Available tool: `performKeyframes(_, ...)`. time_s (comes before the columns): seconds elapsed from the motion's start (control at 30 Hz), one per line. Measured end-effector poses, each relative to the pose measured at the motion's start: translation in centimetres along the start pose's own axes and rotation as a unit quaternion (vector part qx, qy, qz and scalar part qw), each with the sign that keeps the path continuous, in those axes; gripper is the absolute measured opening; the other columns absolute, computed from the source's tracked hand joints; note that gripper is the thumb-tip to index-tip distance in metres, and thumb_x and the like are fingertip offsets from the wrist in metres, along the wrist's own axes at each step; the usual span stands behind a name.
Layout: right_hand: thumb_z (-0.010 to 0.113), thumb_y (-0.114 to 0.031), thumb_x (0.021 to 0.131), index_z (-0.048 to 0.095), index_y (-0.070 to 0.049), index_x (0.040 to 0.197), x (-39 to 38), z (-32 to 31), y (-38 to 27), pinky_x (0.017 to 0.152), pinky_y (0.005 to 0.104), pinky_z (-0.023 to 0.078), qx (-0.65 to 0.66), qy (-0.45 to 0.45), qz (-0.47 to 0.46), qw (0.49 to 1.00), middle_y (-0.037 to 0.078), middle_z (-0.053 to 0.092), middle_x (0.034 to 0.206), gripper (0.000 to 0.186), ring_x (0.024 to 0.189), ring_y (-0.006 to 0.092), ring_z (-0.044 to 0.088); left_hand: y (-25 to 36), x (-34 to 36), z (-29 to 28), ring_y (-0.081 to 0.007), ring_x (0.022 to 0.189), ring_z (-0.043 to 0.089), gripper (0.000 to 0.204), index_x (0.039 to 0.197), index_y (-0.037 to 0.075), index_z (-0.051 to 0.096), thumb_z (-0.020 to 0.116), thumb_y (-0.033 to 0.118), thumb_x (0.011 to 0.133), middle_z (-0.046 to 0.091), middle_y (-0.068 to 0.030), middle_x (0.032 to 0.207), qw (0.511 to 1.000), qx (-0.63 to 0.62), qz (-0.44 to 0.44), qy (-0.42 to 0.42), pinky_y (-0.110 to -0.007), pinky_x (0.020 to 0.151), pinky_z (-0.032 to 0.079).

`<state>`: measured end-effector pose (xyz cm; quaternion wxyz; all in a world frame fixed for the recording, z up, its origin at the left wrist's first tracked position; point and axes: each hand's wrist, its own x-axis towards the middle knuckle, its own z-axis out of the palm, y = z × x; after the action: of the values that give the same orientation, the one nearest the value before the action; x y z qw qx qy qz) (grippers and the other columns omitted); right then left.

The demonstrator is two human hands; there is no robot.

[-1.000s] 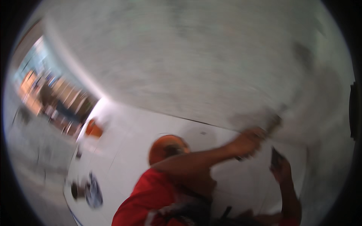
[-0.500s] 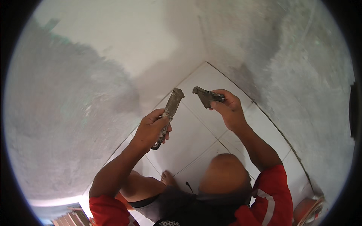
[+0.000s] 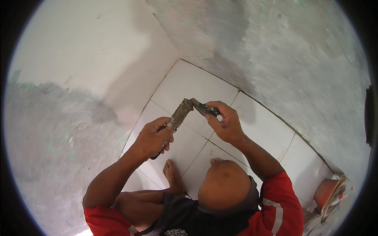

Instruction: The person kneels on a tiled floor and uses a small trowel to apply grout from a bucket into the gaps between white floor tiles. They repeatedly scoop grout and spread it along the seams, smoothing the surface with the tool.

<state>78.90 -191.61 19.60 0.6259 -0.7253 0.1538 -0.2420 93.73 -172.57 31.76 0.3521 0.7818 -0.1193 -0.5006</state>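
My left hand point(image 3: 149, 138) is closed round the dark handle of a putty knife point(image 3: 180, 114), whose blade points up and to the right, coated with grey paste. In my right hand point(image 3: 227, 125) a second putty knife point(image 3: 203, 108) is pinched between thumb and fingers. Its blade reaches left, and its edge meets the tip of the left knife, where a lump of grey paste sits. My fingers hide part of both handles. Both tools are held above the white tiled floor point(image 3: 173, 84).
Two walls meet at a corner ahead: the left wall point(image 3: 78, 43) is white above grey patches, the right wall point(image 3: 275, 67) grey and smeared. My bare foot point(image 3: 171, 173) and knee point(image 3: 224, 185) are below. An orange-red container point(image 3: 325, 193) stands at the lower right with other items.
The two putty knives, apart before, now meet at their tips. My right hand has come left and a little down. The view has swung right, showing more of the right wall and the orange-red container.
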Motion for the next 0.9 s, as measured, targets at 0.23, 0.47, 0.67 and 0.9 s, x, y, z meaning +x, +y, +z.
performKeyframes(0.23,0.066,0.001,0.087,0.066,-0.001,0.114,-0.9,2.1,-0.4,0.078,0.0325,0.052,-0.134,0.007,-0.064,0.989,0.011,0.070,0.101,0.028,0.089,0.0206,0.066,-1.1,1.9,-1.8,-0.0107,0.058,0.058,0.030,0.117,0.001,0.061,0.054,0.021,0.096,0.061,-0.0046,0.078,0.998,0.051,0.008,-0.046,-0.028,0.051,0.048)
performKeyframes(0.47,0.065,-0.001,0.082,0.065,-0.002,0.113,-2.3,4.1,2.3,0.082,0.0430,0.053,-0.218,-0.024,-0.094,0.971,0.017,0.069,0.103,0.031,0.094,0.0341,0.065,-3.4,5.8,-2.3,-0.0109,0.056,0.057,0.033,0.120,0.000,0.062,0.055,0.021,0.095,0.061,-0.0048,0.077,0.991,0.104,0.006,-0.085,-0.028,0.049,0.048)
performKeyframes(0.67,0.066,-0.008,0.088,0.065,-0.001,0.119,-3.3,2.4,2.6,0.078,0.0339,0.053,-0.027,-0.117,0.210,0.970,0.007,0.070,0.096,0.031,0.086,0.0172,0.066,-3.4,7.1,-2.5,-0.0110,0.056,0.058,0.034,0.122,0.001,0.062,0.056,0.021,0.095,0.062,-0.0048,0.078,0.990,0.104,0.008,-0.099,-0.028,0.050,0.048)
performKeyframes(0.9,0.067,-0.009,0.091,0.064,-0.001,0.121,-6.4,-2.3,3.3,0.080,0.0308,0.054,0.225,-0.081,0.280,0.930,0.006,0.070,0.100,0.031,0.088,0.0150,0.065,-3.4,6.9,-3.3,-0.0120,0.059,0.058,0.036,0.122,0.002,0.062,0.057,0.022,0.094,0.061,-0.0050,0.077,0.993,0.084,0.006,-0.087,-0.029,0.052,0.048)
